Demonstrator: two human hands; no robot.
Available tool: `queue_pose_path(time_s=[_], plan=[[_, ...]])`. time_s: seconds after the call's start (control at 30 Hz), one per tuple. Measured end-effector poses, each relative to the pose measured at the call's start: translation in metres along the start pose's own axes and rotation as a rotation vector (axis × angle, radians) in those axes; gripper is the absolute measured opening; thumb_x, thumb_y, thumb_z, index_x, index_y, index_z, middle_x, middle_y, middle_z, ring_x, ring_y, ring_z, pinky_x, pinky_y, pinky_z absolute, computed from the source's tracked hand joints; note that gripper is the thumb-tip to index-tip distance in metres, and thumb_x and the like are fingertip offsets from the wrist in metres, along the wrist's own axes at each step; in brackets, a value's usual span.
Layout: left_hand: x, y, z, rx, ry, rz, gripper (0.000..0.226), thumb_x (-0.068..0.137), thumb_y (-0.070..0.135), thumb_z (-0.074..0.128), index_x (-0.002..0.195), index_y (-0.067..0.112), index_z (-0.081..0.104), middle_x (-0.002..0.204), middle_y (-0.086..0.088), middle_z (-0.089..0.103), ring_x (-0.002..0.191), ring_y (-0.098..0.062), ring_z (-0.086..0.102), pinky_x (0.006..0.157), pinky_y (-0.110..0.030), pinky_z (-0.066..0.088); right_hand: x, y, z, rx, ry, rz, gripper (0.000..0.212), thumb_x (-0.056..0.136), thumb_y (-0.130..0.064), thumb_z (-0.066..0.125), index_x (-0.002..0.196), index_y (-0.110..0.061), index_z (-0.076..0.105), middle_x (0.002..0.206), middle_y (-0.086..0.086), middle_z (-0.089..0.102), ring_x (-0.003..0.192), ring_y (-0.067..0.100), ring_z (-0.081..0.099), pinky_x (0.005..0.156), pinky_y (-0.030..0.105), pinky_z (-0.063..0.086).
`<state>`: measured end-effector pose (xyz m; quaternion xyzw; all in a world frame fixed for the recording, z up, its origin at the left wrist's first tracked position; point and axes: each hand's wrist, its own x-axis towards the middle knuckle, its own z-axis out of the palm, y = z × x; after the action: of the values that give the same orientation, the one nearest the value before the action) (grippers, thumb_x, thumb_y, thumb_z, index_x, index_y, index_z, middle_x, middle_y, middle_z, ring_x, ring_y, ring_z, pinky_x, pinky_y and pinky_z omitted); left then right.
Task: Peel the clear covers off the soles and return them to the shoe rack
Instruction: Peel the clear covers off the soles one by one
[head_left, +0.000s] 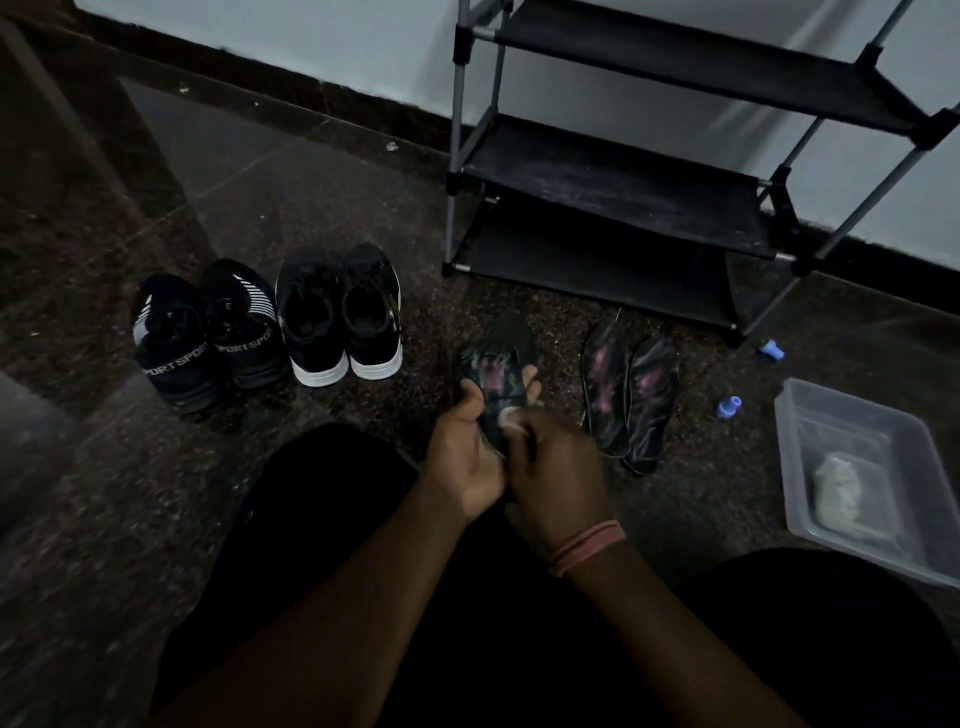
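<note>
Left hand (464, 453) grips sole (497, 375), right hand (556, 467) pinches its near end. Clear bin (800, 467) near right holds pale wad (844, 493). Shoe rack (623, 176) shelves bare.

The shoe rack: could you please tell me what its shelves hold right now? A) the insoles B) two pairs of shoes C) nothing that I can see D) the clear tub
C: the rack shows only bare shelves, while both shoe pairs, the two loose insoles and the tub are on the floor.

Very dim, grainy view, edges bowed, right hand (553, 475) motion-blurred.
</note>
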<state>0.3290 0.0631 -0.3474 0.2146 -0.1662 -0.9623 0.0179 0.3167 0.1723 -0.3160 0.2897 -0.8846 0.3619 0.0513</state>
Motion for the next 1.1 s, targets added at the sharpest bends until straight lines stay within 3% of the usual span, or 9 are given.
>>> queue_pose_path(time_s=[0.1, 0.23, 0.33, 0.4, 0.53, 0.67, 0.83, 0.93, 1.1], plan=[[0.0, 0.006, -0.002, -0.077, -0.02, 0.018, 0.067, 0.106, 0.05, 0.033, 0.151, 0.002, 0.043, 0.153, -0.017, 0.049, 0.139, -0.025, 0.048, 0.111, -0.036, 0.046, -0.015, -0.013, 0.003, 0.102, -0.101, -0.098, 0.012, 0.09, -0.013, 0.065, 0.096, -0.019, 0.072, 0.093, 0.001, 0.07, 0.086, 0.013, 0.063, 0.077, 0.025, 0.048], [0.0, 0.0, 0.002, -0.074, 0.021, 0.004, 0.063, 0.106, 0.048, 0.034, 0.151, 0.005, 0.045, 0.153, -0.013, 0.05, 0.142, -0.023, 0.046, 0.108, -0.038, 0.044, 0.011, 0.013, 0.001, -0.06, 0.011, 0.02, 0.011, 0.091, -0.015, 0.061, 0.095, -0.017, 0.07, 0.09, 0.009, 0.069, 0.084, 0.027, 0.065, 0.073, 0.035, 0.051], [0.0, 0.008, -0.003, -0.129, 0.011, 0.023, 0.064, 0.106, 0.05, 0.033, 0.147, 0.003, 0.048, 0.154, -0.015, 0.048, 0.146, -0.026, 0.041, 0.113, -0.038, 0.044, -0.007, -0.009, 0.006, 0.076, -0.078, -0.088, 0.013, 0.089, -0.012, 0.064, 0.097, -0.019, 0.072, 0.094, 0.002, 0.071, 0.088, 0.015, 0.066, 0.08, 0.028, 0.052], [0.002, 0.008, -0.005, -0.147, -0.01, 0.03, 0.064, 0.107, 0.049, 0.033, 0.141, -0.001, 0.053, 0.145, -0.017, 0.057, 0.138, -0.027, 0.05, 0.106, -0.04, 0.049, -0.017, -0.014, 0.003, 0.15, -0.091, -0.093, 0.014, 0.089, -0.014, 0.065, 0.097, -0.021, 0.073, 0.096, -0.002, 0.072, 0.089, 0.008, 0.066, 0.08, 0.021, 0.051], [0.004, 0.001, -0.001, -0.132, -0.019, 0.013, 0.062, 0.108, 0.048, 0.031, 0.142, 0.0, 0.052, 0.147, -0.013, 0.055, 0.136, -0.025, 0.051, 0.109, -0.036, 0.047, 0.004, 0.006, 0.002, -0.006, 0.053, 0.014, 0.012, 0.093, -0.017, 0.061, 0.096, -0.018, 0.072, 0.094, 0.004, 0.072, 0.086, 0.019, 0.066, 0.076, 0.029, 0.05], [0.001, 0.01, -0.003, -0.148, -0.017, 0.046, 0.064, 0.107, 0.048, 0.033, 0.14, -0.002, 0.052, 0.145, -0.016, 0.055, 0.128, -0.026, 0.056, 0.106, -0.038, 0.049, -0.014, -0.012, 0.01, 0.047, -0.056, -0.117, 0.017, 0.088, -0.014, 0.063, 0.102, -0.021, 0.072, 0.097, 0.003, 0.069, 0.088, 0.016, 0.063, 0.078, 0.027, 0.05], [0.004, 0.003, 0.0, -0.088, 0.01, 0.033, 0.057, 0.106, 0.044, 0.037, 0.125, 0.0, 0.067, 0.133, -0.012, 0.067, 0.126, -0.024, 0.058, 0.108, -0.039, 0.044, 0.01, 0.017, 0.004, -0.086, 0.058, 0.015, 0.016, 0.089, -0.012, 0.062, 0.102, -0.014, 0.072, 0.095, 0.01, 0.069, 0.087, 0.025, 0.065, 0.076, 0.03, 0.046], [0.0, 0.006, 0.002, -0.045, -0.005, 0.058, 0.056, 0.101, 0.042, 0.039, 0.14, 0.005, 0.055, 0.147, -0.01, 0.057, 0.141, -0.024, 0.047, 0.113, -0.041, 0.038, 0.008, 0.016, 0.0, 0.113, 0.129, 0.071, 0.014, 0.09, -0.013, 0.065, 0.101, -0.014, 0.074, 0.097, 0.001, 0.073, 0.09, 0.013, 0.068, 0.08, 0.027, 0.053], [-0.001, 0.001, 0.0, 0.038, -0.093, 0.034, 0.066, 0.104, 0.052, 0.031, 0.149, 0.006, 0.048, 0.15, -0.02, 0.051, 0.14, -0.03, 0.048, 0.122, -0.044, 0.03, 0.007, 0.009, -0.013, 0.369, 0.225, 0.157, 0.012, 0.092, -0.016, 0.066, 0.102, -0.015, 0.073, 0.099, -0.005, 0.071, 0.096, 0.003, 0.067, 0.086, 0.024, 0.054]])
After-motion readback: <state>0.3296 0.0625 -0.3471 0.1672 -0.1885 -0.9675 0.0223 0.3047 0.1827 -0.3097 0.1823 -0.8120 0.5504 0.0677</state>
